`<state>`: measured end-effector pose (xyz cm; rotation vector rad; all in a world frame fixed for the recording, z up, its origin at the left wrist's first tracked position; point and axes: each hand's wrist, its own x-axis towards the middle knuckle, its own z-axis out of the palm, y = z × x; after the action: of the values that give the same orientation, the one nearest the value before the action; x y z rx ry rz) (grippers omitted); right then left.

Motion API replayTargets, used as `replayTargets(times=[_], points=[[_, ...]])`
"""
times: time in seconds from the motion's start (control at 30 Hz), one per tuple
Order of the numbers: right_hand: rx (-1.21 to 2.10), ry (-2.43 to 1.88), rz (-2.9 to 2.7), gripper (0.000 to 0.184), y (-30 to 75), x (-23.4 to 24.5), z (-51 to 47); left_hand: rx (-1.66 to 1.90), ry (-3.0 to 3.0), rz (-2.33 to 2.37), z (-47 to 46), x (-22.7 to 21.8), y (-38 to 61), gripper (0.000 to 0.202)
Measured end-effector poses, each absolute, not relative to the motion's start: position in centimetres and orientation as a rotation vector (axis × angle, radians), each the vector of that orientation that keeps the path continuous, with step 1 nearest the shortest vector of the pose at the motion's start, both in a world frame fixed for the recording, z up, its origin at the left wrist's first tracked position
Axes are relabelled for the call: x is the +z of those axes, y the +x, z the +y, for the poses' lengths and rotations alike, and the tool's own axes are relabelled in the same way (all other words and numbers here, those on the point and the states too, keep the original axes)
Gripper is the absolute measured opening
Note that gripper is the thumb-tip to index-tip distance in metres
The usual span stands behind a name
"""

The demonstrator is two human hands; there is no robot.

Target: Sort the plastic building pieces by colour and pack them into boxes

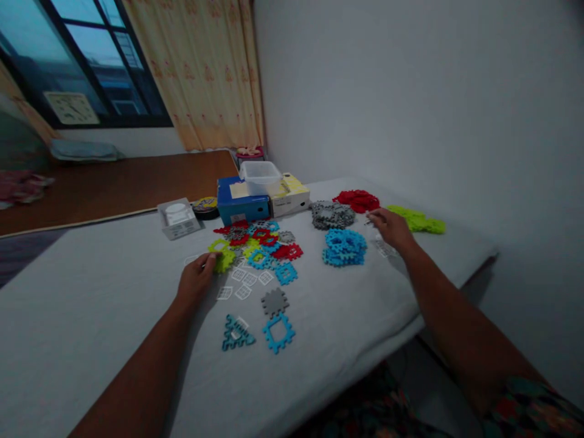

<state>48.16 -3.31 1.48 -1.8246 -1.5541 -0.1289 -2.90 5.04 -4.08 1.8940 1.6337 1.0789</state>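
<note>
My left hand pinches the edge of a yellow-green toothed building piece at the left of a mixed heap. That heap holds red pieces, blue pieces and grey pieces. My right hand has its fingertips together just beyond a blue pile; what they hold, if anything, is too small to make out. Around it lie a grey pile, a red pile and a yellow-green pile. Small white lattice pieces are scattered by the heap.
Nearer me lie a teal triangle, a grey square and a blue square frame. A blue box, a white-yellow box, a clear tub and a clear container stand behind. A wall borders the right.
</note>
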Motion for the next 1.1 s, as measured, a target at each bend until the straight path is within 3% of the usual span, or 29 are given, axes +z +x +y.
replayTargets(times=[0.13,0.23,0.3,0.43,0.7,0.9,1.03,1.1], points=[[-0.066,-2.109,-1.382,0.026,55.1,-0.7,-5.2,1.069,1.916,1.666,5.0,-4.0,-2.8,0.043],[0.05,-2.123,-1.431,0.023,56.0,-1.3,-5.8,1.064,1.937,1.677,5.1,-4.1,-2.9,0.043],[-0.04,-2.128,-1.404,0.026,55.0,-0.8,-5.8,1.057,1.926,1.675,5.0,-4.2,-2.8,0.045],[-0.207,-1.913,-1.563,0.03,48.4,1.6,-4.8,1.056,1.897,1.658,4.7,-4.1,-2.5,0.048],[0.167,-1.059,-2.634,0.025,27.0,0.6,-2.5,1.101,1.902,1.569,4.9,-4.9,-2.5,0.05],[0.049,-1.135,-2.814,0.026,23.0,-1.8,0.0,1.111,1.918,1.555,5.4,-5.7,-2.8,0.049],[0.178,-1.157,-2.738,0.012,23.2,-2.0,-0.1,1.136,1.925,1.527,5.6,-5.8,-2.7,0.048],[0.223,-1.19,-2.688,0.016,23.1,-2.2,-0.5,1.135,1.927,1.531,5.6,-5.7,-2.6,0.048]])
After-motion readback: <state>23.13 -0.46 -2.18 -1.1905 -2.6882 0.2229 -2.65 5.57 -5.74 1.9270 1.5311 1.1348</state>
